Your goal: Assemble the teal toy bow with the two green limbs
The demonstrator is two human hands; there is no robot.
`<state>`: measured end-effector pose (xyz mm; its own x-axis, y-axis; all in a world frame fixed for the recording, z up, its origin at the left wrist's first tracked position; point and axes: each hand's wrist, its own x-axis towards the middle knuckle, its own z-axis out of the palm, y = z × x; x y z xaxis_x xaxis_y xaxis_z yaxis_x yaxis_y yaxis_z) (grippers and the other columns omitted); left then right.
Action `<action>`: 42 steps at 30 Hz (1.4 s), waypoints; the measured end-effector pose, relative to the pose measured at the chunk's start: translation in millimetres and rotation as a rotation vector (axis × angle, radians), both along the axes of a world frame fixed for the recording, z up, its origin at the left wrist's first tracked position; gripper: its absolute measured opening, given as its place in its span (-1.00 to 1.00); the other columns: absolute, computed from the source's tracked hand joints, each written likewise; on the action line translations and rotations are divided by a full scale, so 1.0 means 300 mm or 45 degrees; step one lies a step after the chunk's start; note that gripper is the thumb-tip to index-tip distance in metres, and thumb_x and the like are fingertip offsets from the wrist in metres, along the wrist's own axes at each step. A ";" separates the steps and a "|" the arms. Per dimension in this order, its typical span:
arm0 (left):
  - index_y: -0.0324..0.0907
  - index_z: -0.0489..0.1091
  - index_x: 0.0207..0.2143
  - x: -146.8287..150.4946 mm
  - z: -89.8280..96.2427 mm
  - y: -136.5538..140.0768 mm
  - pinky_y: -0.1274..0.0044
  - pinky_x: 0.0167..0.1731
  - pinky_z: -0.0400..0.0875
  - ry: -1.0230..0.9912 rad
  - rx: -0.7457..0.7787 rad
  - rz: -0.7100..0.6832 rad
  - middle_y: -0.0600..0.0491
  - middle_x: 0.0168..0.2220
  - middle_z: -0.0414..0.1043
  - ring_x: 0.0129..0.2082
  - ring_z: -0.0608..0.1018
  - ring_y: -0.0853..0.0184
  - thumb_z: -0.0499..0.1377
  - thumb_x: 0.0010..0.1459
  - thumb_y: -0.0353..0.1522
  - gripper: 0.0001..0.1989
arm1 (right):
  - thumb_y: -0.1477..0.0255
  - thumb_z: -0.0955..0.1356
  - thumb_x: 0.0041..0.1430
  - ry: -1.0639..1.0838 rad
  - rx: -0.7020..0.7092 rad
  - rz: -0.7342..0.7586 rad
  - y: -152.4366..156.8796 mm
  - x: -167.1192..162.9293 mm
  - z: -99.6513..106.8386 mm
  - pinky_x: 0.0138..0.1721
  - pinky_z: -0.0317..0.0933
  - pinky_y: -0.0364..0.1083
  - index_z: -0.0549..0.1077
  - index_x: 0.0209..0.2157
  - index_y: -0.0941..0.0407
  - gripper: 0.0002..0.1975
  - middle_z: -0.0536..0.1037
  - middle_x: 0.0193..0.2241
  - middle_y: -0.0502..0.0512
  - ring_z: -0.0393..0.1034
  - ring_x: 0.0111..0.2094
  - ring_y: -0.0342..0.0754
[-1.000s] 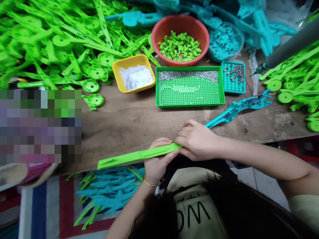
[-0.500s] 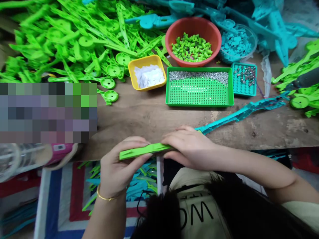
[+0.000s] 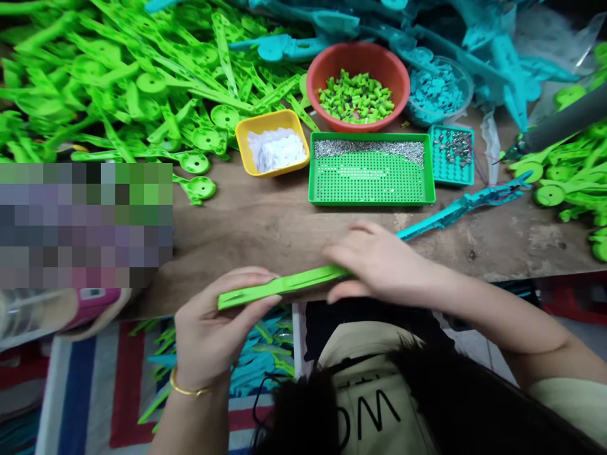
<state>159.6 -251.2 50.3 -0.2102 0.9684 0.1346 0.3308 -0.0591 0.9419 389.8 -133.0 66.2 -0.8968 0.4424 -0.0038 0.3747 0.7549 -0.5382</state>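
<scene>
A long, narrow green plastic piece (image 3: 303, 280) is held slightly slanted just above the table's front edge. My left hand (image 3: 220, 328) pinches its left end, thumb below and fingers above. Over the right end of the piece lies my right hand (image 3: 379, 262), fingers bent across the top and thumb apart below; the far end is hidden under it. Behind my right hand, a turquoise plastic piece (image 3: 446, 213) of similar long shape lies on the table, with small parts and thin wire at its far end.
A green perforated tray (image 3: 370, 201) holds small metal screws. Around it stand a yellow dish (image 3: 244, 148), a red bowl (image 3: 315, 82) and a turquoise tray (image 3: 455, 180). Green plastic pieces (image 3: 118, 82) heap at left. A dark tool (image 3: 564, 123) hangs at right.
My right hand has slid right along the green piece, baring more of it, and its thumb has moved off. My left hand keeps its grip. The view has shifted slightly.
</scene>
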 end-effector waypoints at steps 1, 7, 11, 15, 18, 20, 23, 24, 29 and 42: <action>-0.12 0.53 -0.29 -0.003 -0.011 0.004 0.53 -0.22 0.51 -0.045 -0.006 0.011 0.07 -0.26 0.55 -0.26 0.57 0.35 0.35 -0.07 -0.54 -0.74 | 0.09 0.32 0.20 -0.103 0.053 -0.019 0.016 0.034 0.004 0.05 0.05 0.06 0.45 -0.17 0.19 -0.57 0.59 -0.20 0.23 0.43 -0.13 0.05; -0.10 0.50 -0.16 0.138 -0.121 0.063 0.53 -0.18 0.51 -0.522 -0.206 0.003 0.07 -0.23 0.56 -0.22 0.59 0.31 0.46 -0.22 -0.36 -0.52 | 0.01 0.25 0.22 -0.417 0.054 -0.119 0.059 0.113 0.040 -0.42 -0.01 -0.11 0.49 -0.23 0.11 -0.55 0.61 -0.34 0.13 0.46 -0.35 -0.02; -0.20 0.53 -0.24 0.307 -0.146 0.091 0.36 -0.06 0.49 -0.473 -0.468 -0.200 -0.01 -0.31 0.59 -0.20 0.59 0.17 0.44 -0.21 -0.26 -0.57 | -0.05 0.24 0.19 -0.419 0.058 -0.108 0.071 0.060 0.082 -0.50 -0.17 -0.12 0.51 -0.27 0.08 -0.51 0.59 -0.46 0.07 0.43 -0.44 -0.05; -0.21 0.55 -0.29 0.345 -0.118 0.091 0.38 -0.20 0.54 -0.675 -0.506 -0.015 0.00 -0.34 0.59 -0.34 0.60 0.23 0.38 -0.08 -0.23 -0.69 | 0.04 0.20 0.28 -0.295 0.067 -0.189 0.091 0.054 0.111 -0.45 -0.05 -0.13 0.49 -0.18 0.10 -0.55 0.61 -0.32 0.09 0.46 -0.32 -0.04; -0.26 0.55 -0.33 0.306 -0.081 0.086 0.48 -0.44 0.55 -0.942 -0.638 0.053 -0.03 -0.36 0.59 -0.50 0.57 0.32 0.41 -0.14 -0.24 -0.67 | 0.17 0.14 0.37 -0.115 0.133 -0.348 0.102 0.096 0.128 -0.28 0.10 -0.11 0.45 -0.06 0.11 -0.59 0.58 -0.14 0.13 0.44 -0.15 -0.01; -0.29 0.55 -0.38 0.277 -0.059 0.086 0.55 -0.50 0.52 -1.009 -0.697 0.081 -0.04 -0.43 0.58 -0.57 0.55 0.36 0.42 -0.16 -0.24 -0.67 | 0.23 0.17 0.36 -0.096 0.157 -0.372 0.100 0.123 0.129 -0.21 0.12 -0.08 0.44 -0.04 0.13 -0.64 0.57 -0.12 0.16 0.44 -0.12 0.01; -0.31 0.55 -0.42 0.254 -0.041 0.087 0.59 -0.53 0.50 -1.047 -0.759 0.089 -0.04 -0.50 0.56 -0.60 0.54 0.38 0.44 -0.19 -0.24 -0.67 | 0.27 0.23 0.33 -0.128 0.164 -0.302 0.082 0.131 0.106 -0.15 0.10 -0.04 0.43 -0.02 0.14 -0.68 0.58 -0.12 0.17 0.43 -0.11 0.04; -0.31 0.55 -0.43 0.253 -0.039 0.087 0.59 -0.53 0.50 -1.052 -0.770 0.096 -0.05 -0.50 0.56 -0.60 0.54 0.37 0.45 -0.21 -0.24 -0.66 | 0.27 0.24 0.32 -0.126 0.166 -0.285 0.073 0.125 0.094 -0.14 0.09 -0.03 0.42 -0.01 0.15 -0.67 0.58 -0.11 0.17 0.43 -0.11 0.05; -0.28 0.56 -0.41 0.269 -0.042 0.075 0.59 -0.53 0.50 -1.012 -0.738 0.141 -0.01 -0.45 0.57 -0.55 0.55 0.38 0.46 -0.23 -0.26 -0.67 | 0.33 0.25 0.31 -0.082 0.180 -0.311 0.034 0.080 0.031 -0.11 0.01 -0.03 0.42 -0.01 0.17 -0.69 0.57 -0.13 0.18 0.40 -0.10 0.02; -0.27 0.52 -0.28 0.380 0.007 0.082 0.54 -0.36 0.48 -0.990 -0.641 0.067 0.00 -0.36 0.57 -0.46 0.55 0.39 0.37 -0.04 -0.26 -0.70 | 0.34 0.24 0.30 0.024 0.106 -0.382 0.074 0.148 0.007 -0.11 -0.01 -0.03 0.46 -0.12 0.10 -0.77 0.57 -0.17 0.11 0.39 -0.10 0.00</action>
<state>273.5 -226.6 52.5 -0.1100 0.8610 -0.4966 -0.4142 0.4145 0.8103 434.3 -110.8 68.2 -0.7258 0.6854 0.0586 0.5780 0.6539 -0.4882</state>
